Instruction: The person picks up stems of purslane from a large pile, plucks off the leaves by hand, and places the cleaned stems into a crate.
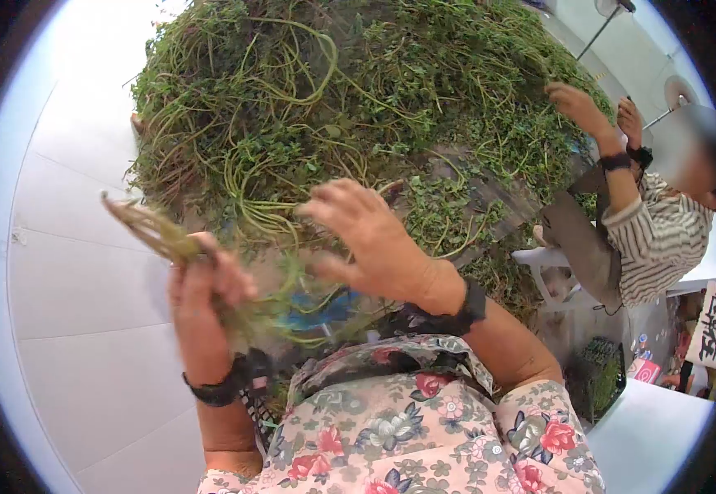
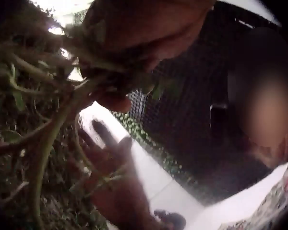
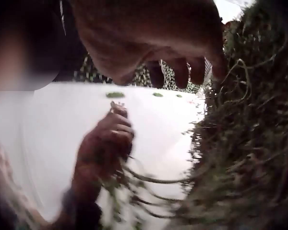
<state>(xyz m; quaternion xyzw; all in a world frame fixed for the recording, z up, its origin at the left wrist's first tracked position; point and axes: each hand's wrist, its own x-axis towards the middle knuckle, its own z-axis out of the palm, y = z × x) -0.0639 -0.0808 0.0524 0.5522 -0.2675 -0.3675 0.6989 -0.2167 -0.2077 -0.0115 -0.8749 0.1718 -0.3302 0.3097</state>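
A bunch of green stems [image 1: 156, 230] sticks up out of my left hand [image 1: 202, 305], which grips it on the left side of the head view. Leafy ends trail below that hand, and in the right wrist view long thin stems [image 3: 156, 180] hang from it. My right hand [image 1: 383, 247] hovers in front of the heap with fingers spread and nothing in its grasp. Close to the camera in the left wrist view, a forked stem [image 2: 48, 153] crosses the picture. A big heap of leafy vines [image 1: 358, 90] lies in front of both hands.
A white wall [image 1: 86, 288] rises at the left. On the right, another person in a striped shirt [image 1: 662, 239] sits on a white stool [image 1: 547, 272] beside the heap. A dark crate [image 1: 605, 375] with greens stands at lower right, and something blue [image 1: 317, 309] lies below my hands.
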